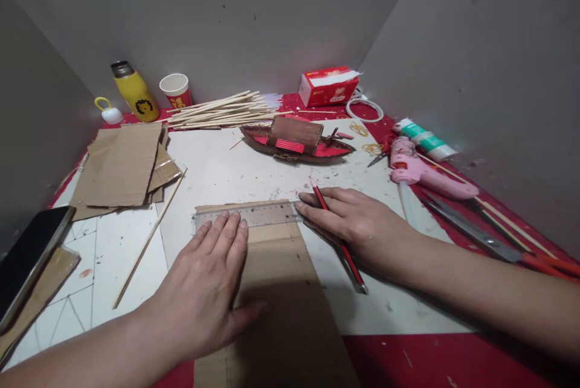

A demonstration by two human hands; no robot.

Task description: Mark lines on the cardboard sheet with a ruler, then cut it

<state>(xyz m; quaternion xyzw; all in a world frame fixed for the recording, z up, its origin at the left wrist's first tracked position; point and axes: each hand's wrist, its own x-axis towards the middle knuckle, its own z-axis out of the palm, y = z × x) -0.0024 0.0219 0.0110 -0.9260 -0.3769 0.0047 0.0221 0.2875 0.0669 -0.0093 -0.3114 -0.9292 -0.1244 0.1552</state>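
A clear ruler (267,214) lies across the far end of a brown cardboard strip (276,291). My left hand (212,279) rests flat on the cardboard, its stretched fingers pressing the ruler's left part. My right hand (348,219) holds a red and black pencil (347,255) among its fingers, the point facing away from me. The fingertips of this hand touch the ruler's right end. Beyond the ruler stands a small brown and red model boat (296,139) with an arched roof.
Cardboard pieces (122,164), a thin stick (149,237) and a phone (31,261) lie left. At the back are a stick pile (217,111), yellow bottle (136,95), paper cup (176,90) and tissue pack (328,86). A pink glue gun (426,173) and scissors (489,240) lie right.
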